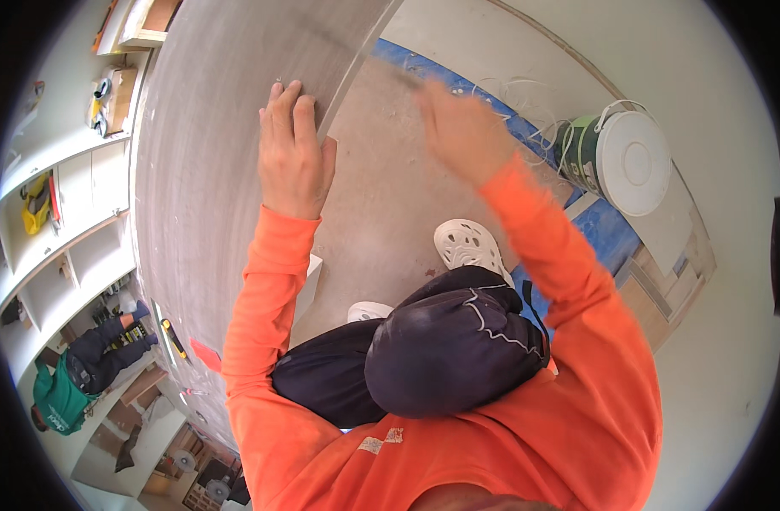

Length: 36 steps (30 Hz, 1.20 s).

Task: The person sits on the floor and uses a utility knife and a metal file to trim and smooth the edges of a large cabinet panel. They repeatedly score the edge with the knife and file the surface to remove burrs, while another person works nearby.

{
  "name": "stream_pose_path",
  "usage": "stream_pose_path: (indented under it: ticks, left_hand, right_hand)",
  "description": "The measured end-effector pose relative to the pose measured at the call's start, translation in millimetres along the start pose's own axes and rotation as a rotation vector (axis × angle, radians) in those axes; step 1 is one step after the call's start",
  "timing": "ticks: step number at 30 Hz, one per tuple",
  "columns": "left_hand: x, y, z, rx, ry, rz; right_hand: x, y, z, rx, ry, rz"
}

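A large grey wood-grain board point(211, 145) stretches along my left side. My left hand point(295, 153) lies on it near its right edge, fingers extended, with the thumb beside the edge. A tiny light bit shows by the fingertips, too small to name. My right hand point(467, 128) is raised to the right of the board and smeared by motion. Its fingers are closed round a thin dark-handled tool point(400, 77), whose far end blurs out over the board, so its kind is unclear.
A green bucket with a white lid point(635, 162) stands right, beside loose white strips and blue sheeting point(607, 238). A yellow-black utility knife point(174, 339) lies at the board's left. Beyond are white cabinets point(92, 183) and another person in a green shirt point(62, 396).
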State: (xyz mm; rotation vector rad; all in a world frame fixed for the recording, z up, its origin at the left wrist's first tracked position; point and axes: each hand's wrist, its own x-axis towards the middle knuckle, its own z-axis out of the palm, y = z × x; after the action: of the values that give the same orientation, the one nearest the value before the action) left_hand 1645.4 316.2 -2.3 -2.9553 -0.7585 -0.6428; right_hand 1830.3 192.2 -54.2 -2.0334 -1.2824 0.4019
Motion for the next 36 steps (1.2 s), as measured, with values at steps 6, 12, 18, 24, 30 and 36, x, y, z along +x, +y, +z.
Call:
stream_pose_path:
  ticks: [6, 12, 18, 24, 30, 36]
  left_hand:
    - [0, 1, -1, 0.076, -0.038, 0.019]
    - [6, 4, 4, 0.114, -0.105, 0.008]
    - [10, 5, 8, 0.248, -0.188, 0.079]
    - [9, 5, 8, 0.328, -0.234, 0.081]
    - [11, 6, 7, 0.325, -0.225, 0.096]
    - [9, 9, 6, 0.357, -0.246, 0.084]
  right_hand:
    - [22, -8, -14, -0.029, 0.085, 0.093]
    - [19, -8, -27, -0.02, -0.015, 0.066]
    - [64, 17, -30, -0.061, 0.094, 0.157]
    - [44, 24, -30, -0.086, 0.063, 0.116]
    - [70, 35, -40, -0.072, 0.083, 0.193]
    - [78, 38, -38, -0.098, 0.174, 0.166]
